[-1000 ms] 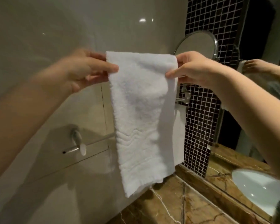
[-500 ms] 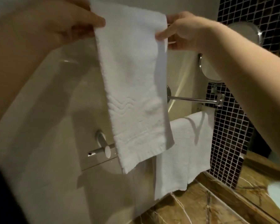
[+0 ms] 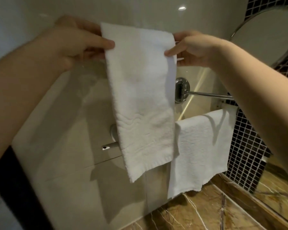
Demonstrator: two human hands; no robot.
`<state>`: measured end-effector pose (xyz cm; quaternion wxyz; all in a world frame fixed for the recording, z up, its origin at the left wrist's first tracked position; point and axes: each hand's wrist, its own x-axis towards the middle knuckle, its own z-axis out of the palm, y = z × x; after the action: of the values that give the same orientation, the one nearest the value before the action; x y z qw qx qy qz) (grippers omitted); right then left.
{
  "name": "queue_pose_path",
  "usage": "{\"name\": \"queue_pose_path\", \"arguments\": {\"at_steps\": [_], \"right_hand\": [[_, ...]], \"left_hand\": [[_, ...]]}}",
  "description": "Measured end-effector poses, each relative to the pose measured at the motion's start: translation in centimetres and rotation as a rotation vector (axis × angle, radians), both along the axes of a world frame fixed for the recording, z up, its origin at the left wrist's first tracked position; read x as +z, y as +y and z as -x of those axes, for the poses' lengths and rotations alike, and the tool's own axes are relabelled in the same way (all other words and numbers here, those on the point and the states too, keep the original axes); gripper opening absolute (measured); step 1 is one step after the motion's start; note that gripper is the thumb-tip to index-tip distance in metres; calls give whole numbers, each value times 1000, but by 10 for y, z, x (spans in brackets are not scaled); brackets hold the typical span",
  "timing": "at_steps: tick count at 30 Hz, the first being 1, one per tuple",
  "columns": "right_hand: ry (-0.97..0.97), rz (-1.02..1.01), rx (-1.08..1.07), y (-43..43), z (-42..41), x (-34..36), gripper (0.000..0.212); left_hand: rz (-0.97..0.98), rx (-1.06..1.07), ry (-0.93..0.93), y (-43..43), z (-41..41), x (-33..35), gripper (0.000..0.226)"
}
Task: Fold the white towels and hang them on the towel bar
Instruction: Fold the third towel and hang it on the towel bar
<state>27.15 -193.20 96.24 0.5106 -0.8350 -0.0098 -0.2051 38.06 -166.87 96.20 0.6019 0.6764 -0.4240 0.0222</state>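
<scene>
Beige glossy wall tiles [image 3: 65, 130] fill most of the view, with a brown veined marble countertop [image 3: 198, 213] below and a black mosaic strip [image 3: 246, 146] at the right. A folded white towel [image 3: 140, 97] hangs lengthwise in the air in front of the wall, held up by its two top corners. The left hand [image 3: 76, 44] pinches the left corner between thumb and fingers, and the right hand [image 3: 194, 48] pinches the right corner the same way. A second white towel [image 3: 201, 151] is draped over the towel bar just to the right, partly behind the held one. The bar's chrome end [image 3: 110, 146] shows left of the held towel. A chrome mirror arm [image 3: 209, 95] juts from the wall above.
</scene>
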Motion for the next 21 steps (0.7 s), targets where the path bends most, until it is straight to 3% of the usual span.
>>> {"name": "queue_pose_path", "arguments": {"at_steps": [2,10,13,16,21], "right_hand": [[24,-22,4,-5,-1,-11,31],[113,-161,27,-21,-10,-70,26],[154,-123,-71,-22,-11,-95,22],[205,-69,-128,-20,-6,-118,33],[298,-61,-197,-22,3,-141,19]], "left_hand": [[18,-36,47,-8,1,-14,14],[5,62,211,-19,17,-74,15],[11,125,247,-21,18,-96,16],[-54,206,215,-26,20,-119,20],[-261,361,89,-27,20,-148,27]]}}
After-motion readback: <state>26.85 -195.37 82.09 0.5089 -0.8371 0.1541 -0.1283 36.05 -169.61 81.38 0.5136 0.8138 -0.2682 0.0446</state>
